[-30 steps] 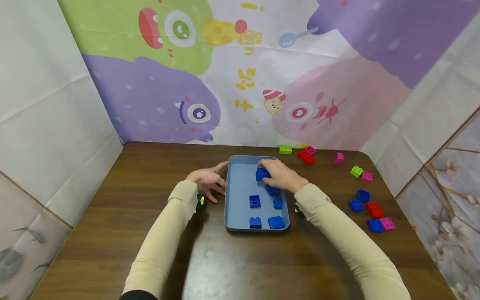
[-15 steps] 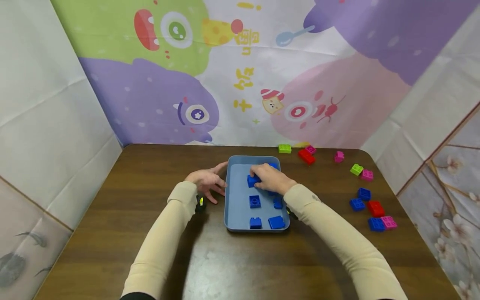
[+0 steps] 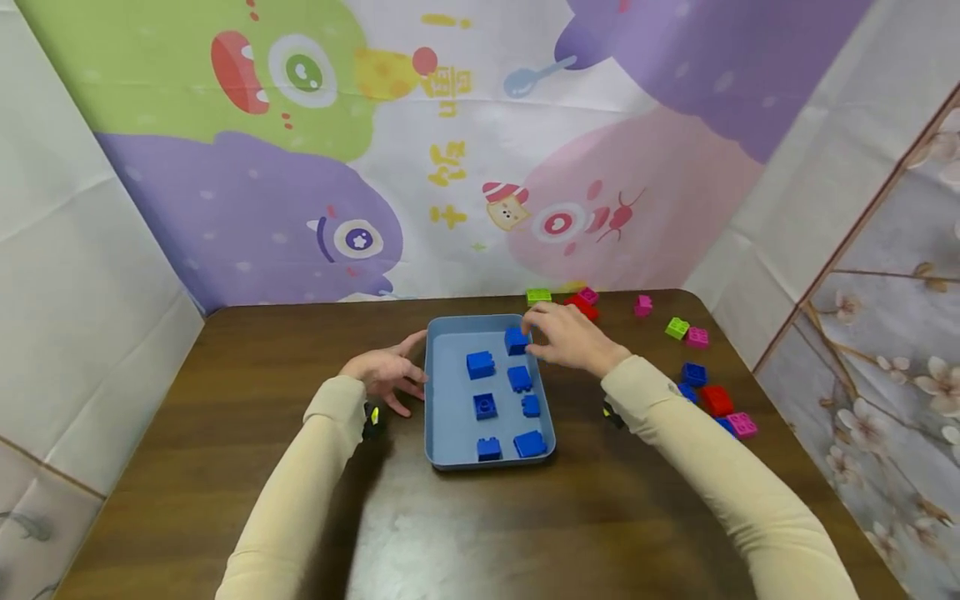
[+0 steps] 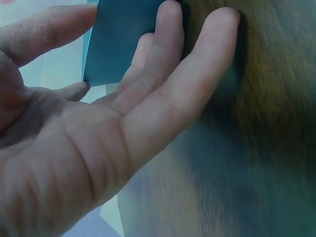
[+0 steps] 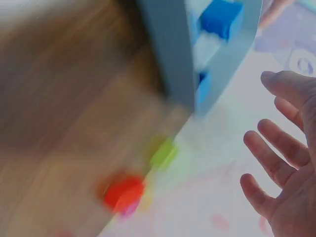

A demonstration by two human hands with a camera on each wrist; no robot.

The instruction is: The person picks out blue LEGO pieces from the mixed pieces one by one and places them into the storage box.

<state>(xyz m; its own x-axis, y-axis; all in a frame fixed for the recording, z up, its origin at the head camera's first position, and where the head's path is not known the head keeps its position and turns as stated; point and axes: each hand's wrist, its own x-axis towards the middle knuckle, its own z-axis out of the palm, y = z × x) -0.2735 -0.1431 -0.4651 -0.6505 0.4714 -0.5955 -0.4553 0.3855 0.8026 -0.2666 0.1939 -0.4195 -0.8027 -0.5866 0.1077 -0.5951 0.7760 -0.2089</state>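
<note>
A blue-grey tray point(image 3: 450, 417) lies on the table with several blue building bricks inside, set roughly in two columns. My left hand point(image 3: 386, 375) is at the tray's left side, fingers spread; in the left wrist view, the thumb and fingertips lie by the tray wall point(image 4: 123, 44). My right hand point(image 3: 570, 333) is over the tray's upper right edge, beside the top right blue brick point(image 3: 516, 340). In the right wrist view its fingers point(image 5: 276, 158) are apart and hold nothing. Another blue brick point(image 3: 480, 364) rests left of it in the tray.
Right of the tray lie loose bricks: red point(image 3: 717, 401), pink point(image 3: 742, 424), blue point(image 3: 694, 374) and green point(image 3: 677, 327). Behind the right hand, a green brick point(image 3: 538, 296) and a red brick point(image 3: 582, 307) sit near the back edge, before a cartoon cloth point(image 3: 450, 208).
My right hand has let go of a blue brick in the tray and moved right to the edge. The left hand keeps its place by the tray. The head view has turned right.
</note>
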